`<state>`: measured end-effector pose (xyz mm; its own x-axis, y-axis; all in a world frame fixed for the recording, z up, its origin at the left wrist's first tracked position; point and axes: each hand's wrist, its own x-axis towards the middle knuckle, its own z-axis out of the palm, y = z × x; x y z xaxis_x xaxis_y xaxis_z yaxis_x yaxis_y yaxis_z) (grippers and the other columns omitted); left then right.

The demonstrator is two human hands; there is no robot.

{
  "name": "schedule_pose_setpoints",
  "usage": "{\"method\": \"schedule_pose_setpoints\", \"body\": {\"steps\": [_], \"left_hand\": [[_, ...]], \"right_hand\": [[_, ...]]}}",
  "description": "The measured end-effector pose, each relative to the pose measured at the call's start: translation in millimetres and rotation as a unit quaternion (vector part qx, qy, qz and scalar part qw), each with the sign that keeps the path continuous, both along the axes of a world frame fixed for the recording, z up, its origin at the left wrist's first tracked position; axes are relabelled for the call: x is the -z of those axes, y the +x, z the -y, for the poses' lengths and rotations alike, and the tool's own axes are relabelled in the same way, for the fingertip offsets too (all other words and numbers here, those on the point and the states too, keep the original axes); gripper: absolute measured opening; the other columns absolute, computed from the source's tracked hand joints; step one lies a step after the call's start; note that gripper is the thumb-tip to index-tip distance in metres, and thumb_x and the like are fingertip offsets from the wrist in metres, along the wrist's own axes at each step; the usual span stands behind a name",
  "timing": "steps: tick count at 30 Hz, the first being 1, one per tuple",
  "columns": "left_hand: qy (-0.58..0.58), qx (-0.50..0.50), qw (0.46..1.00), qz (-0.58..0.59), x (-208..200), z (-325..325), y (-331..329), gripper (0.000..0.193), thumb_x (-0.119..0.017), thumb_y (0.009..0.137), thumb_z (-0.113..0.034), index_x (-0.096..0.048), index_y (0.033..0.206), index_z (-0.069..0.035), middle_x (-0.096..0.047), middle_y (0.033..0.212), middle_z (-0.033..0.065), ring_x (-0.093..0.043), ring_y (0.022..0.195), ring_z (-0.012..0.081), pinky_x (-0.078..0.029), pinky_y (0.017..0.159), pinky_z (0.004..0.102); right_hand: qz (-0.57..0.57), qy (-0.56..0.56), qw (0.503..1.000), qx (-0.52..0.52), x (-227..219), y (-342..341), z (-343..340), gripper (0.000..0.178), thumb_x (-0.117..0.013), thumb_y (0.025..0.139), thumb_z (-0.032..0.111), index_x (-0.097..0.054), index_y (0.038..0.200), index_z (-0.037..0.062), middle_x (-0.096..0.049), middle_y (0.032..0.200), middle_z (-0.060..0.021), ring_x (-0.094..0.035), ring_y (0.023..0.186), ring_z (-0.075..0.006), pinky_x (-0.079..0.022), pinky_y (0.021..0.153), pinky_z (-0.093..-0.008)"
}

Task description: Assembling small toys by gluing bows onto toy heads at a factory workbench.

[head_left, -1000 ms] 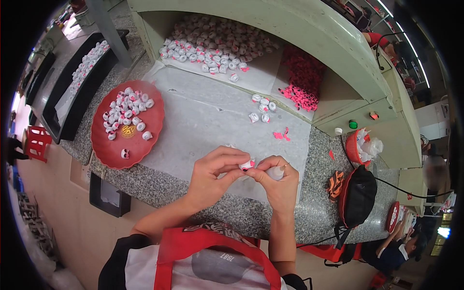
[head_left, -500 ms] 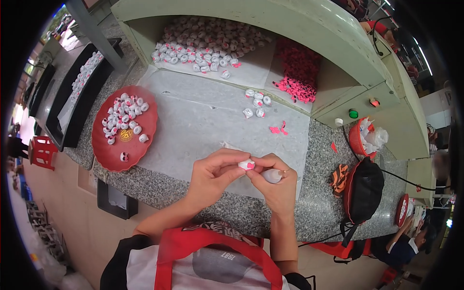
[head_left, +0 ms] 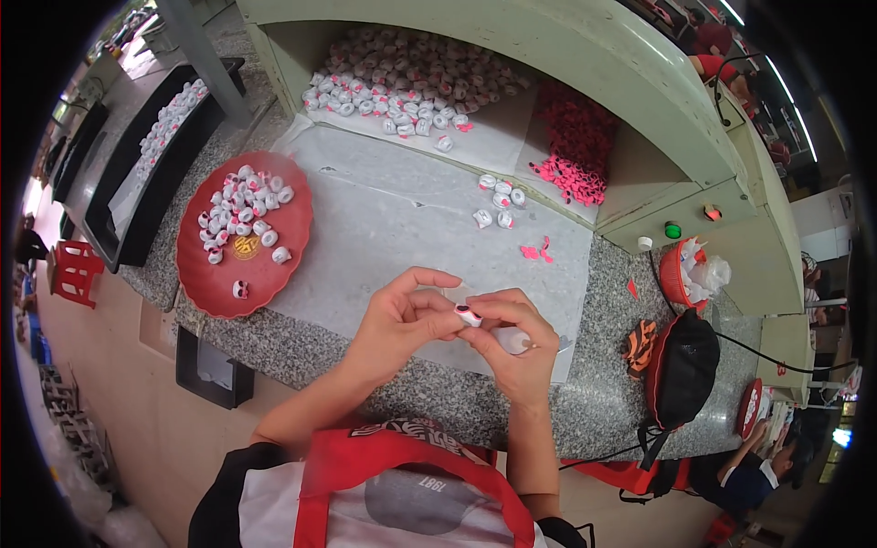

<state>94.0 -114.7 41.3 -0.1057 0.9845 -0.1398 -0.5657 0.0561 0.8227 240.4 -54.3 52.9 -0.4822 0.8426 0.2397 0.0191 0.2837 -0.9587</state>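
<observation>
A small white rounded piece (head_left: pixel 468 316) with pink and black on its upper side is held between both hands above the paper sheet. My left hand (head_left: pixel 399 317) pinches its left side with the thumb and a bent finger, while the index finger is lifted away. From the other side, the thumb and fingertips of my right hand (head_left: pixel 517 345) grip the same piece. Tucked in the right palm is a whitish, translucent object (head_left: pixel 513 341), perhaps a small bottle, mostly covered by the fingers. Beyond the hands lie pink cut-out bits (head_left: pixel 537 250) and several loose white pieces (head_left: pixel 503 200).
A red scalloped plate (head_left: pixel 194 274) with white pieces stands at left, near a long black tray (head_left: pixel 137 242). A green shelf unit (head_left: pixel 548 41) behind holds heaps of white pieces (head_left: pixel 411 78) and pink bits (head_left: pixel 571 178). Rightward are a red basket (head_left: pixel 671 279) and black bag (head_left: pixel 687 370).
The piece has turned between my fingers, so black beside pink now shows on top. My left index finger has lifted off it. The view has shifted slightly.
</observation>
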Motion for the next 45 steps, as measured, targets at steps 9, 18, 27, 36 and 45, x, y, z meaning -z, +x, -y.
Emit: {"method": "schedule_pose_setpoints", "body": {"steps": [9, 18, 27, 36, 45], "left_hand": [[0.054, -0.007, 0.998, -0.041, -4, 9, -8, 0.021, -0.059, 0.075, 0.006, -0.054, 0.095, 0.005, -0.061, 0.085, 0.0127, -0.062, 0.079, 0.0195, -0.050, 0.068, 0.0264], [-0.015, -0.178, 0.957, -0.228, 14, 8, -51, 0.019, -0.058, 0.076, 0.002, -0.058, 0.095, 0.003, -0.062, 0.088, 0.0108, -0.061, 0.078, 0.0163, -0.048, 0.068, 0.0244], [0.125, -0.171, 0.680, -0.702, 35, -106, -19, 0.027, -0.063, 0.069, -0.003, -0.059, 0.096, -0.005, -0.053, 0.094, 0.0100, -0.054, 0.075, 0.0186, -0.047, 0.062, 0.0291], [-0.062, 0.063, 0.977, -0.193, 8, -90, -13, 0.030, -0.056, 0.079, -0.006, -0.053, 0.109, -0.003, -0.054, 0.107, 0.0152, -0.058, 0.087, 0.0199, -0.049, 0.069, 0.0265], [0.007, 0.108, 0.973, 0.202, -2, -15, -18, 0.042, -0.051, 0.084, -0.008, -0.039, 0.123, 0.002, -0.056, 0.103, 0.0190, -0.061, 0.077, 0.0171, -0.051, 0.070, 0.0223]], "right_hand": [[-0.163, -0.252, 0.953, -0.049, 9, -12, 3, 0.015, -0.067, 0.067, -0.005, -0.059, 0.080, -0.0030, -0.058, 0.090, -0.0133, -0.058, 0.071, -0.0148, -0.048, 0.058, -0.0221], [-0.032, -0.191, 0.981, 0.004, 28, -37, 9, 0.014, -0.065, 0.072, 0.004, -0.058, 0.084, -0.0002, -0.061, 0.084, -0.0091, -0.055, 0.062, -0.0068, -0.044, 0.054, -0.0194], [0.021, -0.189, 0.981, 0.036, 21, -2, 10, 0.020, -0.068, 0.070, 0.004, -0.054, 0.083, 0.0021, -0.056, 0.073, -0.0026, -0.052, 0.064, -0.0065, -0.042, 0.056, -0.0186], [-0.029, -0.120, 0.989, 0.083, 18, 35, 11, 0.036, -0.059, 0.072, -0.006, -0.039, 0.100, 0.0044, -0.051, 0.084, -0.0056, -0.054, 0.075, -0.0123, -0.045, 0.067, -0.0230], [-0.120, -0.171, 0.970, 0.127, -23, 19, 18, 0.031, -0.058, 0.072, 0.002, -0.045, 0.100, -0.0007, -0.051, 0.087, -0.0079, -0.053, 0.073, -0.0143, -0.047, 0.067, -0.0257]]}}
